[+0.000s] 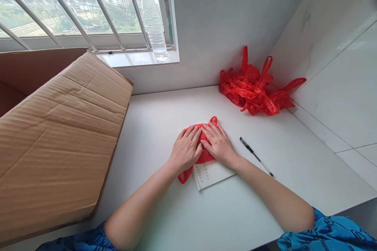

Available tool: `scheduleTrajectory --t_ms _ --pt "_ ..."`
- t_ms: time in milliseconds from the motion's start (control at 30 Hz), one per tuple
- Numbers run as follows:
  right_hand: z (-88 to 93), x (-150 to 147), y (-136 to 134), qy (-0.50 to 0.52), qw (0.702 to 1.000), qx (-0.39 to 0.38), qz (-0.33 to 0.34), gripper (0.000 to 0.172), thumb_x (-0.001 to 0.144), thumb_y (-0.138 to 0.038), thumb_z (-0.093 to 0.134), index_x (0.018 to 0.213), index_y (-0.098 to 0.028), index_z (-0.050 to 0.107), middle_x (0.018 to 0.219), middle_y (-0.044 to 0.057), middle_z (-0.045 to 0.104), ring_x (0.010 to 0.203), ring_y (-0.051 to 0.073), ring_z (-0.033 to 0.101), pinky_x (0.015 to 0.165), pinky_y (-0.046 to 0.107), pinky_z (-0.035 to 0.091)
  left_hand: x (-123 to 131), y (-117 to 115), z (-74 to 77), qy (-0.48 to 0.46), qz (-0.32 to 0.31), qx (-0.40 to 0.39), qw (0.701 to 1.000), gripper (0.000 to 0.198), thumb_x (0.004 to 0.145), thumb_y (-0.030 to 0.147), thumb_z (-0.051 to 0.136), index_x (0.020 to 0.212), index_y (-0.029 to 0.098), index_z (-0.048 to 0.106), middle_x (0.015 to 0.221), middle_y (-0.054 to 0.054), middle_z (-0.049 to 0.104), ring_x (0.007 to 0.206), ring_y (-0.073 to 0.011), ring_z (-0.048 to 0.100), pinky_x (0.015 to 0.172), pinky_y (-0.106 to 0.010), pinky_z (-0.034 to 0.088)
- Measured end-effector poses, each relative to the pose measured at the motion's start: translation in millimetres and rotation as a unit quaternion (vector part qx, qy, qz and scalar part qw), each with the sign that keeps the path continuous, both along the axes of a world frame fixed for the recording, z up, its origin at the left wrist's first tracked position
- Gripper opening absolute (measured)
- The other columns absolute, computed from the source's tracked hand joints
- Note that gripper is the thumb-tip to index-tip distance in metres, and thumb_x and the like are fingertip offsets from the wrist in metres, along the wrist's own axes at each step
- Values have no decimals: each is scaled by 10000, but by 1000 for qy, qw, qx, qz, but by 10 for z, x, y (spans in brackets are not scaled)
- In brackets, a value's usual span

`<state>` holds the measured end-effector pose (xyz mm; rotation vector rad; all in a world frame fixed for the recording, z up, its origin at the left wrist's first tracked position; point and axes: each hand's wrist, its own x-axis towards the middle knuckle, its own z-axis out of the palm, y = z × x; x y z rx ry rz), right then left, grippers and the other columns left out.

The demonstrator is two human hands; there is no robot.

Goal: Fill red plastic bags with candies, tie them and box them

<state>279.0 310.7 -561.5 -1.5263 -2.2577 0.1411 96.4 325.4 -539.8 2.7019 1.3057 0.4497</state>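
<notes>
Both my hands lie flat, side by side, on a red plastic bag (204,157) in the middle of the white table (165,125). My left hand (186,149) presses the bag's left part with fingers stretched out. My right hand (218,143) covers its right part, fingers also stretched forward. The bag rests on a white sheet of paper (210,174) with handwritten numbers. A bag handle (183,176) sticks out below my left wrist, and a corner of the bag (213,120) shows beyond my fingertips.
A pile of crumpled red plastic bags (255,88) lies in the far right corner by the tiled wall. A black pen (255,156) lies right of my right hand. A large cardboard box (55,133) stands at the left. A clear water bottle (153,21) stands on the windowsill.
</notes>
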Motion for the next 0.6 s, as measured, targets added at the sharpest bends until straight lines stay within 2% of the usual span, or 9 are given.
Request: scheduleTrajectory --t_ms 100,167,233,300,367,400,500,600 --pt "111 124 0 45 998 -18 26 557 1032 -472 330 1518 -204 364 1580 86 374 1485 244 285 1227 544 163 -113 38 135 -29 -12 -27 999 481 1015 317 314 1461 194 445 1519 -73 464 1399 -226 431 1184 -449 335" --pt "216 268 -2 97 995 -4 9 535 1032 -472 334 1501 -219 381 1563 89 402 1459 234 339 1225 550 156 -239 37 276 -64 15 -24 998 445 1027 344 311 1424 238 482 1483 -56 502 1341 -215 485 1139 -430 393" --pt "312 428 -4 152 987 21 -41 473 1026 -448 365 1422 -217 480 1482 92 504 1393 231 434 1202 515 243 -398 -2 408 -91 56 -10 994 407 1023 334 328 1374 267 522 1408 -46 562 1265 -213 540 1063 -407 459" --pt "378 558 -3 185 979 17 -81 400 1008 -420 413 1311 -212 571 1347 90 618 1274 235 548 1118 462 383 -562 -75 489 -77 70 -16 994 385 999 271 347 1322 283 555 1309 -37 616 1138 -202 609 922 -358 532" --pt "414 625 -5 178 980 -18 -83 337 985 -384 464 1241 -220 611 1225 78 685 1139 240 628 1004 430 475 -690 -163 509 -32 58 -39 997 409 947 197 382 1300 297 563 1268 -34 628 1045 -197 642 761 -310 559" --pt "423 633 -8 162 984 -34 -71 316 971 -356 489 1230 -227 616 1191 72 699 1093 240 645 971 426 490 -726 -204 503 -10 42 -49 998 437 917 173 410 1308 305 555 1279 -35 620 1049 -202 640 727 -301 560" --pt "430 582 -25 111 992 -50 -32 351 915 -232 553 1263 -234 598 1180 63 692 1072 233 642 941 411 500 -683 -275 489 13 -8 -47 999 507 882 189 512 1370 328 502 1342 -49 579 1166 -235 589 844 -345 565" --pt "409 495 -38 77 995 -54 -25 483 862 -200 616 1339 -231 548 1197 77 654 1099 239 620 892 383 528 -446 -243 543 17 -29 -31 999 478 919 350 570 1390 331 491 1366 -59 563 1194 -256 557 959 -409 527"
